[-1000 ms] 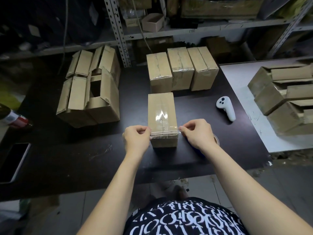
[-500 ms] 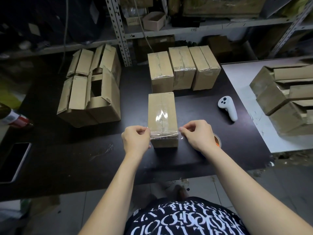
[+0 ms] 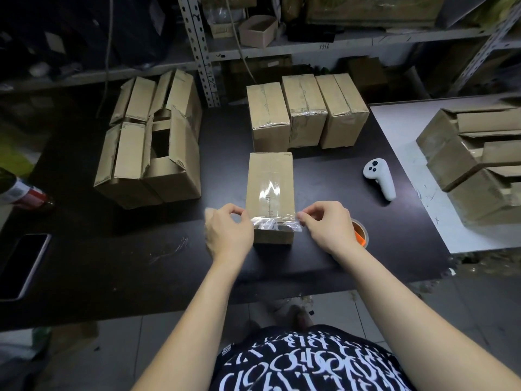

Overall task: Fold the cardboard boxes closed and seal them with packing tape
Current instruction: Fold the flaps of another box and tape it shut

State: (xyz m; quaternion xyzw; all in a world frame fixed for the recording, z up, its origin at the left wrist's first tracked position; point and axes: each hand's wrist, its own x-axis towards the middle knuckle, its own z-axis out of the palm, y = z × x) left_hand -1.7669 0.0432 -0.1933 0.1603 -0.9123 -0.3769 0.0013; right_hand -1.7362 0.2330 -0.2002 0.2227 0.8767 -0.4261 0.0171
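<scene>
Lengthwise box (image 3: pixel 270 179) points away from desk (image 3: pixel 112 263) near edge, left hand (image 3: pixel 228 232), right hand (image 3: pixel 327 227) pinching tape strip (image 3: pixel 275 222) across near end

Your left hand (image 3: pixel 228 234) pinches one end of the tape strip (image 3: pixel 275 222), your right hand (image 3: pixel 327 227) the other, forearms extended forward.

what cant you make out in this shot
All in the head view:
1. the tape roll: mostly behind the right hand.
2. whether the ends of the tape strip are stuck to the box: the left hand and right hand pinch and cover them.
3. the bottle: cut off by the left edge, label blurred.
4. the open boxes on the right: cut off by the right edge.
</scene>
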